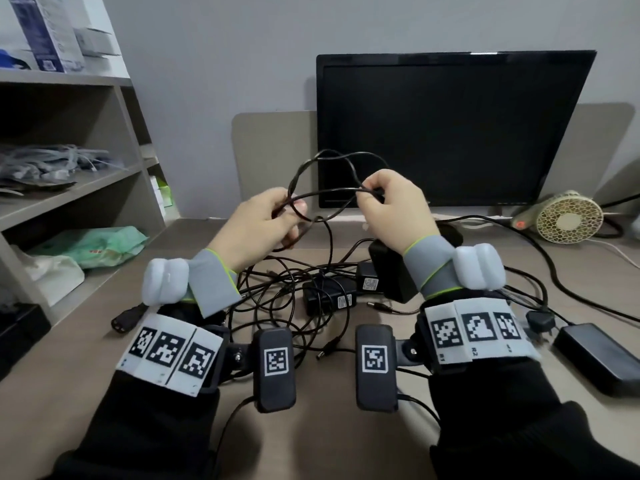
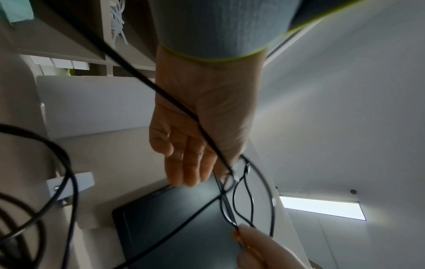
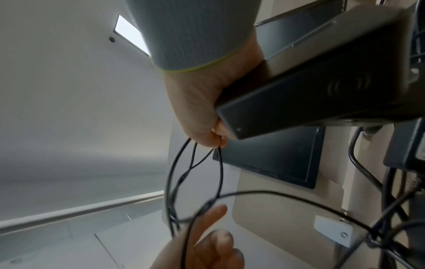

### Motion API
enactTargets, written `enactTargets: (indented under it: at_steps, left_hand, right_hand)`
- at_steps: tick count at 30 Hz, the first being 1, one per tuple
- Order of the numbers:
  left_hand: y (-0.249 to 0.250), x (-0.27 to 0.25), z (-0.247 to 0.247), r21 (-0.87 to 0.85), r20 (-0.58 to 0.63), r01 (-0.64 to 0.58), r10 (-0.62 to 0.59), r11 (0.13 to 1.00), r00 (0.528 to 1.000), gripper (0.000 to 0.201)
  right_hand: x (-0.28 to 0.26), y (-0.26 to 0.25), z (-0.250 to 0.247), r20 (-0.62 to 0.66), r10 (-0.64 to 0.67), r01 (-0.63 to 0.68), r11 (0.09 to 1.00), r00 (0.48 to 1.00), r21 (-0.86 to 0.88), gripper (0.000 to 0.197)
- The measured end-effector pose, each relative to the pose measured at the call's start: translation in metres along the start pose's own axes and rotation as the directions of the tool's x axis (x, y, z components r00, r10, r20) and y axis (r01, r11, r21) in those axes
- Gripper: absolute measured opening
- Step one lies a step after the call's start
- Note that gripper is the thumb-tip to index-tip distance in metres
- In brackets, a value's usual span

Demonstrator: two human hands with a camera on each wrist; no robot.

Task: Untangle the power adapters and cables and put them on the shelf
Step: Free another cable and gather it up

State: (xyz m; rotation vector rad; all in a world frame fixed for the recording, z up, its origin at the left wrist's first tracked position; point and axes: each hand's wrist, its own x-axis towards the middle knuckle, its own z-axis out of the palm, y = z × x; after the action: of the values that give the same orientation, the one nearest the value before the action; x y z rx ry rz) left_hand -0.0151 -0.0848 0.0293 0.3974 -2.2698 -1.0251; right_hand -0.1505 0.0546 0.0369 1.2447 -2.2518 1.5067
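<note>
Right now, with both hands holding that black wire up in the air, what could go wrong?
The thin black looped cable is pinched by the left hand and right hand, and it runs down into the tangled pile of black cables. Pulling apart might tighten a knot. Lifting higher could drag the small black power adapters across the beige desk.
</note>
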Motion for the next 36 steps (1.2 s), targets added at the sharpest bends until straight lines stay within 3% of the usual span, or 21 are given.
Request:
enactTargets:
  at_steps: [3, 5, 10, 15, 18, 22, 24, 27, 29, 33, 36]
  left_hand:
    - [0.002, -0.002, 0.0, -0.068, 0.03, 0.127, -0.125, 0.99, 0.992, 0.035]
    - [0.004, -0.003, -0.004, -0.092, 0.057, 0.168, -0.163, 0.982, 0.985, 0.034]
    - [0.006, -0.005, 0.001, 0.057, 0.068, 0.041, -0.045, 0.998, 0.997, 0.056]
    - [0.011, -0.008, 0.009, 0.055, 0.091, 0.02, -0.025, 0.998, 0.996, 0.013]
    - [0.02, -0.01, 0.003, 0.02, 0.073, -0.043, 0.042, 0.999, 0.996, 0.019]
    - [0.045, -0.016, -0.012, -0.098, -0.046, -0.223, 0.219, 0.97, 0.975, 0.003]
    - [0.054, -0.019, -0.02, -0.15, -0.126, -0.317, 0.3, 0.936, 0.946, 0.005]
    - [0.061, -0.021, -0.03, -0.173, -0.227, -0.385, 0.343, 0.907, 0.911, 0.005]
    - [0.06, -0.022, -0.034, -0.15, -0.254, -0.381, 0.337, 0.912, 0.906, 0.004]
    - [0.042, -0.017, -0.042, -0.285, -0.252, -0.264, 0.194, 0.921, 0.948, 0.012]
    - [0.014, -0.01, -0.044, -0.045, -0.231, -0.16, 0.145, 0.986, 0.962, 0.028]
  right_hand:
    - [-0.001, 0.001, 0.009, 0.068, 0.022, -0.022, 1.0, 0.997, -0.01, 0.006]
    - [-0.001, 0.003, 0.011, 0.087, 0.04, -0.038, 0.999, 0.995, -0.026, 0.007]
    - [0.001, 0.008, 0.01, 0.101, 0.104, -0.1, 0.994, 0.989, -0.044, 0.009]
    - [-0.003, 0.003, 0.013, 0.202, 0.108, -0.105, 0.994, 0.973, -0.028, 0.018]
    - [-0.004, 0.0, 0.015, 0.253, 0.116, -0.12, 0.993, 0.961, -0.001, 0.03]
    - [-0.002, 0.004, 0.009, 0.173, 0.136, -0.139, 0.99, 0.976, 0.005, 0.027]
    - [0.0, 0.008, 0.004, 0.102, 0.146, -0.146, 0.989, 0.984, -0.013, 0.026]
    - [0.004, 0.011, -0.003, -0.003, 0.158, -0.157, 0.987, 0.987, 0.041, 0.022]
    - [0.005, 0.011, -0.009, -0.051, 0.144, -0.141, 0.988, 0.988, 0.058, 0.024]
    - [0.005, 0.011, -0.013, -0.068, 0.131, -0.131, 0.991, 0.989, 0.015, 0.023]
    - [0.004, 0.013, -0.011, -0.052, 0.147, -0.148, 0.989, 0.988, -0.022, 0.021]
